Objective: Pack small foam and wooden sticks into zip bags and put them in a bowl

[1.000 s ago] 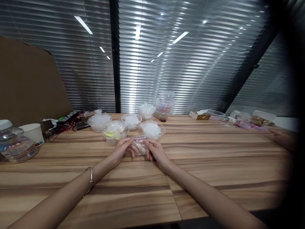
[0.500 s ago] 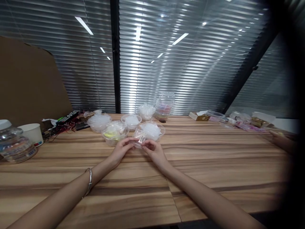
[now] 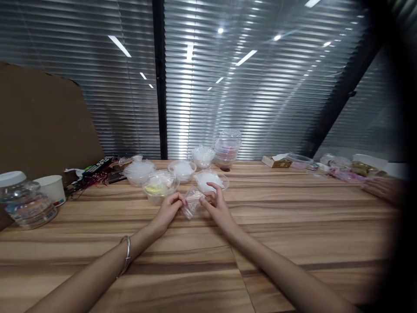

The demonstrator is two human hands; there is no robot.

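Observation:
A small clear plastic bag (image 3: 193,201) with pale contents hangs between my two hands, just in front of the round tubs. My left hand (image 3: 170,211) pinches its left side between thumb and fingers. At its right side, my right hand (image 3: 217,208) has the thumb and a finger on the bag, with the index finger raised. Behind the bag is a round clear tub (image 3: 224,179) with white contents. To the left stands a tub (image 3: 156,198) holding clear packets and something yellow.
More clear tubs (image 3: 182,170) and a stack of containers (image 3: 228,150) stand behind. At left are a jar (image 3: 31,208), a white cup (image 3: 52,189), a remote (image 3: 97,166) and wires. Boxes and packets lie at right, near a person's blurred hand (image 3: 381,189).
The small bag has turned and come nearer, away from the tubs. My right index finger has lifted. The view has shifted slightly.

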